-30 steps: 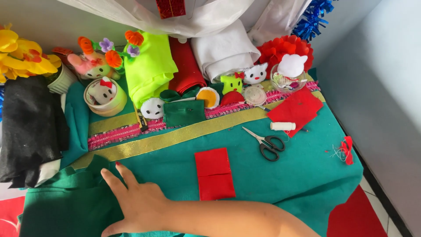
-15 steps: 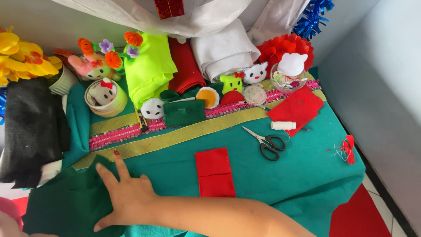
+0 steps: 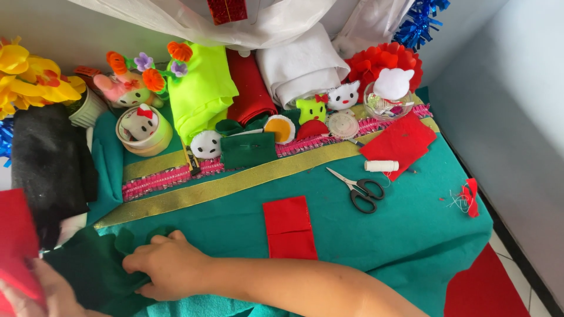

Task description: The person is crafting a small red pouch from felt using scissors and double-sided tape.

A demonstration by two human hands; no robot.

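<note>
My right hand (image 3: 167,265) reaches across from the right, fingers curled into a piece of dark green felt (image 3: 88,270) at the table's front left. My left hand (image 3: 50,290) shows at the bottom left corner, pinching a red felt sheet (image 3: 14,243) that stands beside the green felt. A folded red felt rectangle (image 3: 288,226) lies on the teal cloth (image 3: 411,223) just right of my right hand, apart from it.
Black-handled scissors (image 3: 359,191) and a white thread spool (image 3: 382,166) lie right of centre by a red felt square (image 3: 399,141). Gold and pink ribbons (image 3: 235,179) run across the cloth. Small felt toys, fabric rolls, a black cloth (image 3: 50,158) and yellow flowers (image 3: 29,82) line the back and left.
My right hand, flat with spread fingers before, has slid left and curled onto the dark green felt. My left hand with the red felt sheet has come into view.
</note>
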